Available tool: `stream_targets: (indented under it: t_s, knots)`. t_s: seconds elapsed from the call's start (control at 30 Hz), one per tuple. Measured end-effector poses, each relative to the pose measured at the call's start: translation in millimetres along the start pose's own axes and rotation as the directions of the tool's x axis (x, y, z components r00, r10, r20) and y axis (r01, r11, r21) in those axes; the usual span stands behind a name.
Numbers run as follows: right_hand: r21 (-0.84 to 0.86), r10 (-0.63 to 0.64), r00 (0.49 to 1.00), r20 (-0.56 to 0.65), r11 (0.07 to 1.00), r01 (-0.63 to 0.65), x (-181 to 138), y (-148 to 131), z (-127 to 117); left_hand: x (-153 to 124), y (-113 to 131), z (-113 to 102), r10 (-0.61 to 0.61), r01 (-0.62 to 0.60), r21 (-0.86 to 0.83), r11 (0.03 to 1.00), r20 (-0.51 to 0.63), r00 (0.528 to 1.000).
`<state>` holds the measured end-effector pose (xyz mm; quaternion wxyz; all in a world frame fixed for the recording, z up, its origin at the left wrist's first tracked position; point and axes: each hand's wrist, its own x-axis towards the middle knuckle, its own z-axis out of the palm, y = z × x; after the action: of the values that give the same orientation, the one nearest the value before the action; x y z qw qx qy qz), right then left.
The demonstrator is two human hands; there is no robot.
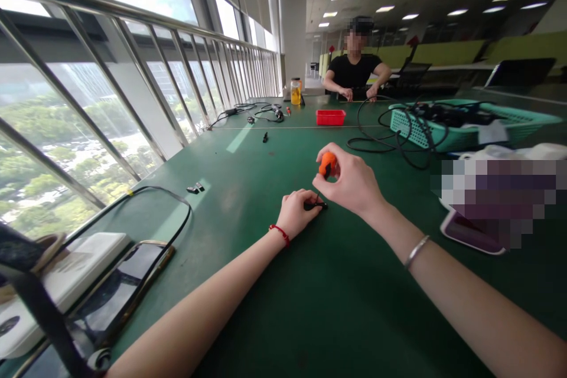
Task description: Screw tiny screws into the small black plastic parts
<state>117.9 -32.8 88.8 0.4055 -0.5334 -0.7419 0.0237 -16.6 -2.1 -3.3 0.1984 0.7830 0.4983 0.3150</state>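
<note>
My right hand point(349, 180) is closed around the orange and black handle of a screwdriver point(328, 163), whose thin shaft points down. Below it, my left hand point(299, 211) pinches a small black part point(319, 205) against the green tabletop point(274, 271). The screwdriver's tip reaches this part, but the fingers hide the exact contact. Farther left, a few small black pieces point(195, 188) lie on the table, and another black piece point(265, 137) sits beyond my hands.
A red tray point(330, 117) and a yellow jar point(295, 92) stand farther back. At right is a teal basket point(414, 130) with cables spilling out. A phone point(133, 271) and a white power strip point(84, 271) lie at left. A person point(354, 71) sits across.
</note>
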Motion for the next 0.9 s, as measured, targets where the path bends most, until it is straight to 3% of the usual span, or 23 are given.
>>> stream_targets:
  t_s: [0.27,0.47,0.7,0.83,0.9]
  knots:
    - [-0.125,0.012,0.999,-0.030,0.992,-0.015,-1.0,-1.5,2.9,0.7,0.2,-1.0,0.027,-0.027,0.005,1.000,0.005,1.000]
    - [-0.063,0.027,0.999,0.028,0.998,-0.025,-0.4,-2.9,-1.5,0.6,-0.1,-0.3,0.001,-0.001,0.023,1.000,-0.001,1.000]
    - [-0.080,0.035,0.999,-0.011,0.996,-0.036,-2.0,-1.5,5.2,-0.3,0.0,0.1,0.009,-0.010,-0.027,1.000,-0.025,1.000]
    - [-0.058,0.053,0.998,0.041,0.997,-0.050,-2.7,-1.3,9.3,0.0,-0.4,-0.2,0.005,-0.006,-0.025,1.000,-0.021,1.000]
    - [-0.069,0.070,0.989,0.129,0.996,-0.062,-1.5,-2.7,6.5,0.0,0.0,-0.5,-0.005,0.005,-0.008,1.000,-0.017,1.000]
